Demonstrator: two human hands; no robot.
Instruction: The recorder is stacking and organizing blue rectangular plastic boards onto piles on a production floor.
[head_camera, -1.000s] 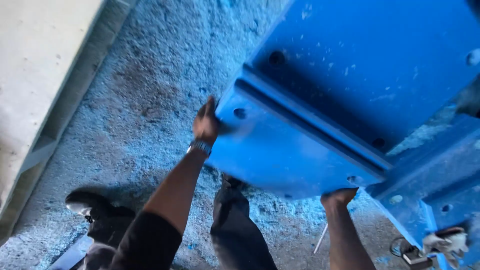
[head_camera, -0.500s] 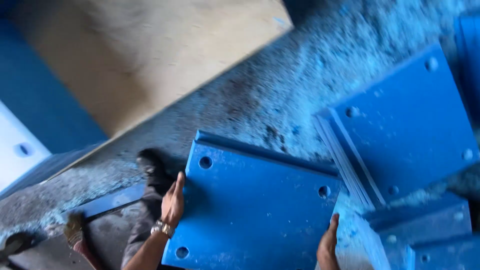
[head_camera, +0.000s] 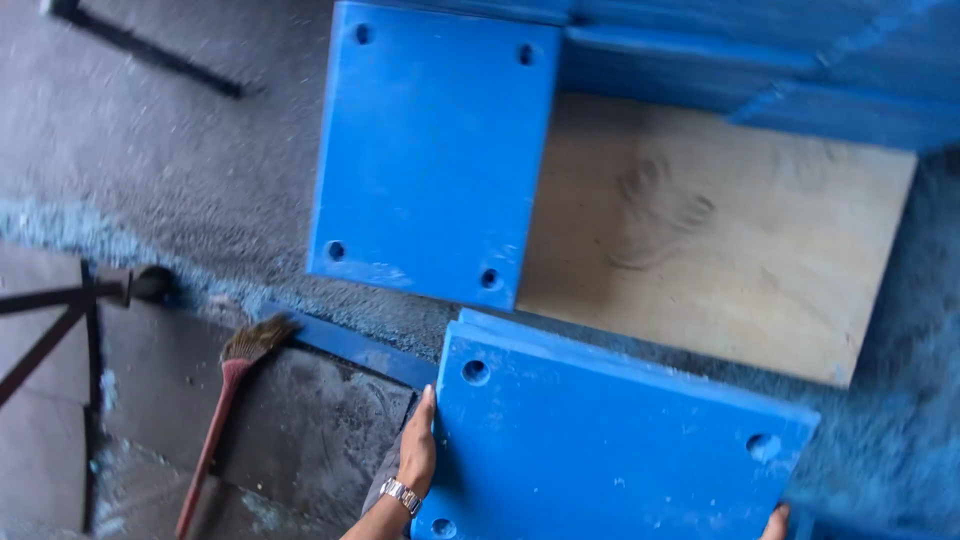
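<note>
**A:** Item one, the hands?

**B:** Left hand (head_camera: 417, 455): flat and spread, fingers together and pointing up, pressed against the left edge of the near blue panel (head_camera: 610, 450). A metal wristwatch (head_camera: 401, 494) sits on the wrist. Right hand (head_camera: 774, 522): only a fingertip shows at the bottom border, touching the panel's lower right edge; I cannot tell whether it is spread or curled.

**A:** Item two, the panel held?

**B:** Thick blue slab, rectangular, with round holes near its corners. It fills the lower right of the view, between the two hands. Long axis runs left to right, dipping toward the right; its top edge faces the plywood sheet (head_camera: 720, 230).

**A:** Labels or signs?

**B:** None readable on any face.

**A:** Item three, surroundings?

**B:** A second blue panel (head_camera: 430, 150), same kind, four corner holes, lies beyond, long axis running away from the person, its right side overlapping the plywood sheet's left edge. More blue slabs (head_camera: 780, 70) cross the top right corner. A blue strip (head_camera: 350, 345) lies on the floor (head_camera: 170, 170) just left of the held panel. A red-handled brush (head_camera: 225, 400) lies near it, bristles uppermost. A dark metal frame (head_camera: 60, 310) stands at the left edge. Blue dust covers the floor.
</note>
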